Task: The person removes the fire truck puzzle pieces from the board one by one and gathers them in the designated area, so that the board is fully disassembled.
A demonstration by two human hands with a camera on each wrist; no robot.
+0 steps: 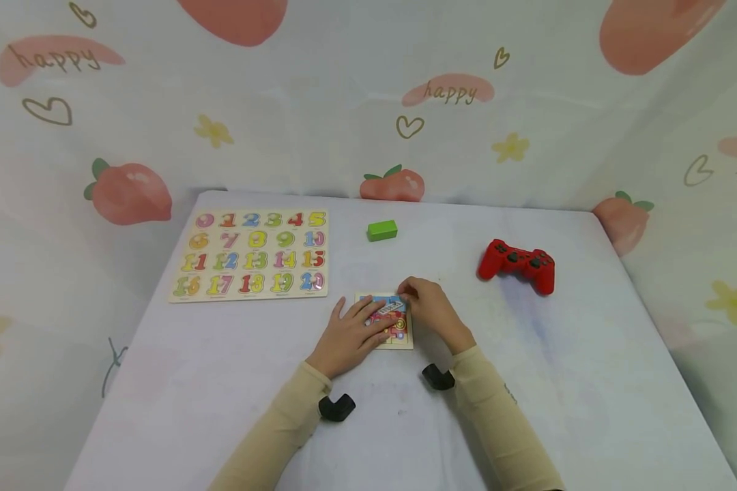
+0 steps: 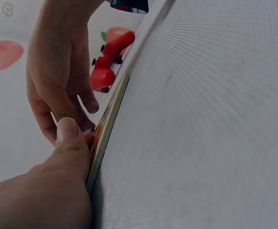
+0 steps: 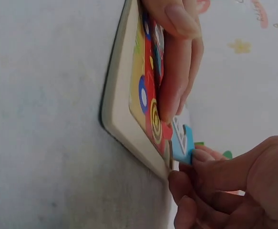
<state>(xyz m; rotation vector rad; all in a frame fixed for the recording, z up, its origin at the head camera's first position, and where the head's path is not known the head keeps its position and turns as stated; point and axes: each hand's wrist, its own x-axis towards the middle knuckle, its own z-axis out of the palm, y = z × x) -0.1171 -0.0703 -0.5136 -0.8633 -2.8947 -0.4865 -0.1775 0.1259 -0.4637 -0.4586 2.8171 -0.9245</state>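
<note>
A small wooden jigsaw puzzle with a red vehicle picture lies flat on the table in the head view. My left hand rests across it, fingers spread and straight over the picture. At the puzzle's far right corner, my right hand pinches a blue puzzle piece between thumb and fingers. In the right wrist view this piece is tilted up out of the frame, beside the red part under the left fingertips. Part of the picture is hidden by the left hand.
A number puzzle board lies at the back left. Behind the small puzzle stands a green block, and a red game controller lies to the right. A printed cloth hangs behind the table.
</note>
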